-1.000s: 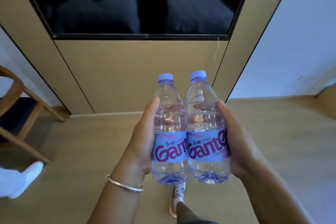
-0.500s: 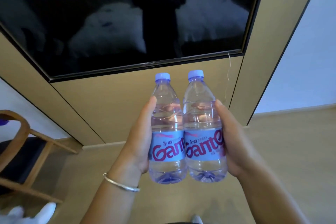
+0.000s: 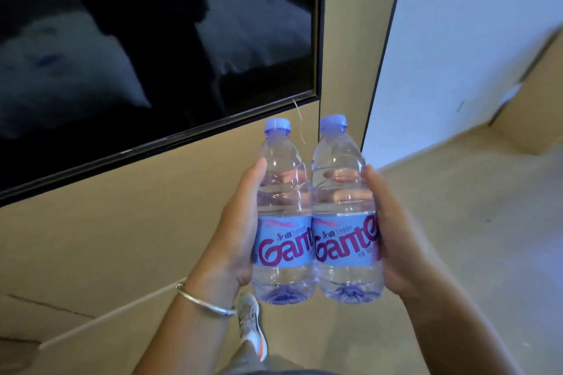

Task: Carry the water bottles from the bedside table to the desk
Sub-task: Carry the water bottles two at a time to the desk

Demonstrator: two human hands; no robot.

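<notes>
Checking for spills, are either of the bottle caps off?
No, the left bottle and the right bottle both have their blue caps on.

Head view, downward, near hands [image 3: 310,231]

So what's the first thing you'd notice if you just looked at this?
Two clear water bottles with blue caps, side by side and upright in the middle: the left bottle in the left hand, the right bottle in the right hand. Behind them, upper left, a big dark TV screen hangs on the tan wall.
</notes>
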